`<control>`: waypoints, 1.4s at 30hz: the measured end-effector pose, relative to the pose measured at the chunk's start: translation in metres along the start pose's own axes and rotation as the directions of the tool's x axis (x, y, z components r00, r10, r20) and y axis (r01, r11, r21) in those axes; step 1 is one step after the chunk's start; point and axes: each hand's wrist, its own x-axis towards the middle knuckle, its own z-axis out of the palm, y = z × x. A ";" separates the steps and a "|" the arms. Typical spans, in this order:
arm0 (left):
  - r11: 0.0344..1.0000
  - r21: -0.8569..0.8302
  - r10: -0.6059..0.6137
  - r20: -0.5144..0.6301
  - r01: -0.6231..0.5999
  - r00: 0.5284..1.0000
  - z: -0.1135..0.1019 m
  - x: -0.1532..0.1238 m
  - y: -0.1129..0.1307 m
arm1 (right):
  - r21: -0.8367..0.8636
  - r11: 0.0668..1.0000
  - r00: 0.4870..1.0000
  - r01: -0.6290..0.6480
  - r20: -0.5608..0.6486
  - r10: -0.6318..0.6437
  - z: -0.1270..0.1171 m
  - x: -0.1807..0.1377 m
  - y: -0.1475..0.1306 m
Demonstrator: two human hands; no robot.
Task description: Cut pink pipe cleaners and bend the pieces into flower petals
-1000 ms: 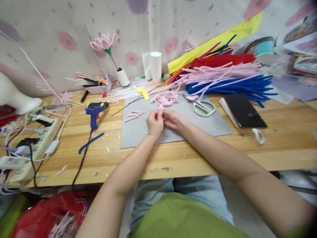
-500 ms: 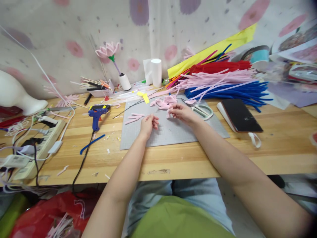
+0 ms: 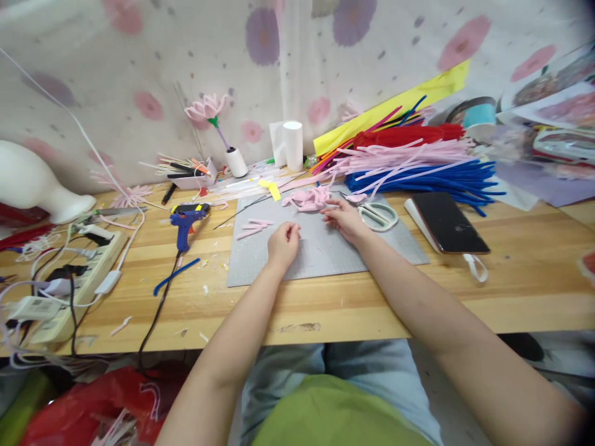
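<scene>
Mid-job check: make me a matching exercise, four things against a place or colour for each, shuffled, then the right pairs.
1. Right hand
2. Glue gun
3. Scissors
4. Phone

A. Lying on the gray mat
B. Black screen, right of the mat
C. Beside the looped pink pieces
D. Mostly blue, left of the mat

Pairs: 1-C, 2-D, 3-A, 4-B.

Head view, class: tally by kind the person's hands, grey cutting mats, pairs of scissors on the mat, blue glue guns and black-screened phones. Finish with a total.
Hands: 2 (left hand, right hand)
Cutting mat: 1
Scissors: 1
Glue gun: 1
Phone: 1
Total: 6
</scene>
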 end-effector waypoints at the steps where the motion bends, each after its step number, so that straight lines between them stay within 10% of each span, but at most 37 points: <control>1: 0.984 0.137 0.110 0.013 -0.111 0.994 0.002 -0.001 0.002 | 0.020 1.000 1.000 0.004 -0.012 -0.003 0.000 0.001 0.001; 5: 0.721 0.423 0.424 0.356 -0.549 0.832 0.028 0.004 0.016 | 0.065 0.995 0.980 0.075 -0.191 -0.061 -0.002 0.007 0.006; 11: 0.470 0.517 0.441 0.564 -0.715 0.698 0.075 0.039 0.027 | -0.481 0.791 0.777 0.379 -0.298 -0.554 -0.040 0.019 -0.009; 17: 0.423 0.561 0.380 0.604 -0.712 0.701 0.054 0.068 0.011 | -0.943 0.147 0.808 0.299 0.168 -0.565 -0.077 0.036 -0.040; 24: 0.629 0.584 0.391 0.332 -0.513 0.858 0.029 0.063 0.013 | -0.895 -0.123 0.704 0.429 0.417 -0.575 -0.064 0.039 -0.025; 29: 0.992 0.055 0.106 0.075 -0.110 0.992 0.041 0.044 0.018 | -0.728 -0.190 0.543 0.658 0.634 -0.550 -0.032 0.017 -0.025; 36: 0.767 -0.497 -0.340 0.221 0.406 0.914 0.023 0.034 0.034 | -0.647 -0.225 0.483 0.728 0.717 -0.502 0.005 -0.003 -0.021; 42: 0.599 -0.664 -0.446 0.188 0.447 0.875 0.006 0.032 0.033 | -0.648 -0.219 0.487 0.730 0.718 -0.498 0.032 -0.005 -0.014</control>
